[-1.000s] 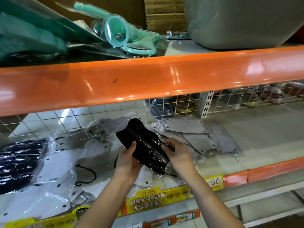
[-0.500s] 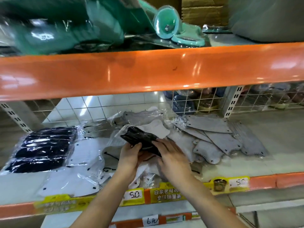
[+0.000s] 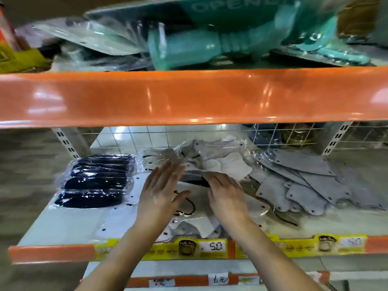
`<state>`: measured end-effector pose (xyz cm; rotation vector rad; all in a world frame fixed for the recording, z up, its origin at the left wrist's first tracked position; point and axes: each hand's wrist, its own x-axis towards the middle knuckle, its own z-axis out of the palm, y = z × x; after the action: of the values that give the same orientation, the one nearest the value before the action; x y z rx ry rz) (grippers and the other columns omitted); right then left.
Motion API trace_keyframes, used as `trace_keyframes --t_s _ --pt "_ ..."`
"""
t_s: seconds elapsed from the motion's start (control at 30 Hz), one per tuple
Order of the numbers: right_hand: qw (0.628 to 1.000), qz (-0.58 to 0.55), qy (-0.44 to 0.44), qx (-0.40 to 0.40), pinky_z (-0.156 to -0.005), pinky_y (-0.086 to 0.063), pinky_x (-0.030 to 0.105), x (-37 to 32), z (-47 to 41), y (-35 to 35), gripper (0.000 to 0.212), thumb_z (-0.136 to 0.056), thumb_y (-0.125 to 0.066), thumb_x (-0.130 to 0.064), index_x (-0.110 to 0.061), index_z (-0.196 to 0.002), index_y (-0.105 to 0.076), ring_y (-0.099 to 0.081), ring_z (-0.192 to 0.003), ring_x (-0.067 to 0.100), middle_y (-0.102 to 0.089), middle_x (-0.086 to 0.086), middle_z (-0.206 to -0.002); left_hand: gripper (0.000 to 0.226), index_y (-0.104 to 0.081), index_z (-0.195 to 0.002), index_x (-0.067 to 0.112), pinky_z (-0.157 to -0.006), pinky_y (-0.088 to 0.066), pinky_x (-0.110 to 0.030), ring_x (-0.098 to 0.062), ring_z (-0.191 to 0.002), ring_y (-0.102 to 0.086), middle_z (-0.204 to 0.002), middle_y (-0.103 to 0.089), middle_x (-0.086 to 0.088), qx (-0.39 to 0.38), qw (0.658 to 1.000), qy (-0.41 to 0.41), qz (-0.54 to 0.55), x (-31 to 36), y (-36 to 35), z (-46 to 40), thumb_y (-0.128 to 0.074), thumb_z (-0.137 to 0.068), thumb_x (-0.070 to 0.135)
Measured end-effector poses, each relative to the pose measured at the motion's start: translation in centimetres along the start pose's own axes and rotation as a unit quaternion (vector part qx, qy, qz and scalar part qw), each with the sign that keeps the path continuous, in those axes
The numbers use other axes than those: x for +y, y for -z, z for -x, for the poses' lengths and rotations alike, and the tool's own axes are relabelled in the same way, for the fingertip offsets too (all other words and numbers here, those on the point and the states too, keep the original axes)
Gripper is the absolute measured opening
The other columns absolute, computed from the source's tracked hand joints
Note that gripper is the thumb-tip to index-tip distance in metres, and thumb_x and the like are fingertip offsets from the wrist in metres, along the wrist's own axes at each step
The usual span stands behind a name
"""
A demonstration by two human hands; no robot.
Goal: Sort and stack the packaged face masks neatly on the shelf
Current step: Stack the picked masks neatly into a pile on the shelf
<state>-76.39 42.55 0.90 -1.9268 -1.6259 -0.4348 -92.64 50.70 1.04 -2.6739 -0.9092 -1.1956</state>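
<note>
Item: black packaged mask, formerly raised in both our hands, now lowered over the loose white masks mid-shelf. Our right hand pinches its near edge; our left hand has let go, fingers spread flat beside it. The black stack lies well left: we judge the sorting transfer still pending. Grey masks sit right, unsorted.

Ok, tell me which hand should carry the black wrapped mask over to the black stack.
Right. The right hand already grips the black plastic-wrapped mask; the left hand is open, holding nothing. Though the stack of black packaged masks lies leftward, I'd avoid a handover.
</note>
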Motion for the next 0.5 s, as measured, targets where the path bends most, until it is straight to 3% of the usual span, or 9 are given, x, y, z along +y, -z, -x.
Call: trace_keyframes --t_s 0.07,0.17,0.3,0.4,0.5 --pt "1.000 -0.003 0.018 0.004 -0.076 -0.056 0.036 -1.5 -0.3 -1.2 0.047 -0.058 -0.076 -0.004 -0.015 -0.104 -0.071 -0.068 -0.089 0.023 -0.070 0.001 -0.102 0.039 -0.063 -0.120 0.011 -0.090 -0.050 -0.040 -0.026 -0.115 -0.059 -0.124 -0.064 -0.009 -0.026 0.999 -0.018 -0.020 -1.3 0.3 0.8 -0.051 -0.086 0.026" --pt "0.998 -0.009 0.057 0.003 -0.080 -0.053 0.033 -4.0 -1.0 -2.5 0.047 -0.057 -0.079 -0.005 -0.013 -0.103 -0.072 -0.067 -0.090 0.023 -0.070 0.001 -0.103 0.041 -0.071 -0.108 0.009 -0.082 -0.049 -0.033 -0.025 -0.098 -0.068 -0.110 -0.070 -0.007 -0.031 0.999 0.004 -0.017 -3.3 1.1 1.8 -0.042 -0.080 0.008" --pt "0.997 -0.005 0.067 -0.025 -0.089 -0.038 0.029 -7.5 -2.3 -4.2 0.054 -0.049 -0.086 -0.007 -0.016 -0.101 -0.073 -0.066 -0.092 0.021 -0.070 -0.001 -0.103 0.040 -0.074 -0.101 0.008 -0.074 -0.051 -0.029 -0.022 -0.085 -0.070 -0.099 -0.073 -0.006 -0.024 0.999 0.029 -0.030 -6.3 3.0 2.5 -0.041 -0.078 0.007" --pt "0.996 -0.006 0.082 -0.040 -0.090 -0.034 0.027 -10.4 -3.1 -5.6 0.059 -0.047 -0.084 -0.005 -0.016 -0.104 -0.071 -0.066 -0.094 0.020 -0.070 -0.001 -0.105 0.042 -0.073 -0.104 0.009 -0.075 -0.052 -0.029 -0.022 -0.088 -0.069 -0.103 -0.072 -0.005 -0.051 0.996 0.059 -0.052 -9.6 4.3 3.5 -0.044 -0.074 0.005" --pt "0.994 -0.030 0.090 -0.054 -0.092 -0.038 0.027 -13.4 -3.4 -7.7 0.053 -0.055 -0.077 -0.008 -0.014 -0.107 -0.070 -0.065 -0.096 0.020 -0.069 0.000 -0.107 0.047 -0.072 -0.108 0.008 -0.087 -0.045 -0.029 -0.023 -0.097 -0.068 -0.109 -0.071 -0.006 -0.065 0.993 0.077 -0.068 -12.9 5.4 4.6 -0.044 -0.070 0.005"
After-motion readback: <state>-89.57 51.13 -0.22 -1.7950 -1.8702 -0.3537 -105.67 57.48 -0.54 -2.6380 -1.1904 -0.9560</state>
